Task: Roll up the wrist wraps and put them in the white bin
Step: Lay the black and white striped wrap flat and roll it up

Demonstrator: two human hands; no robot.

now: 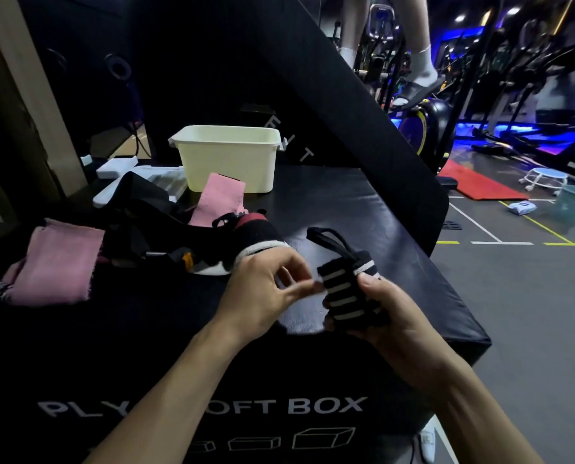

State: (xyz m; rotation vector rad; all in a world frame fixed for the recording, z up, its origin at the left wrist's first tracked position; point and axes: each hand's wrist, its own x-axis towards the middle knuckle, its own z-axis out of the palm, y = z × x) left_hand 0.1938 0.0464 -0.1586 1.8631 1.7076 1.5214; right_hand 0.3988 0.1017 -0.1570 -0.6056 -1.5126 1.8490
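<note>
While rolled, black wrist wrap (346, 293), white stripes, loose loop

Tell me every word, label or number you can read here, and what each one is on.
"PLY… …OFT BOX": front of the black foam box, middle letters hidden by the left forearm.
"E I T": slanted black panel, only partly legible.
Wrist wrap tag: too blurred to read.

Right grip (376, 306) curled closed low; left grip (266, 289) beside it, fingers loosely bent.
</note>
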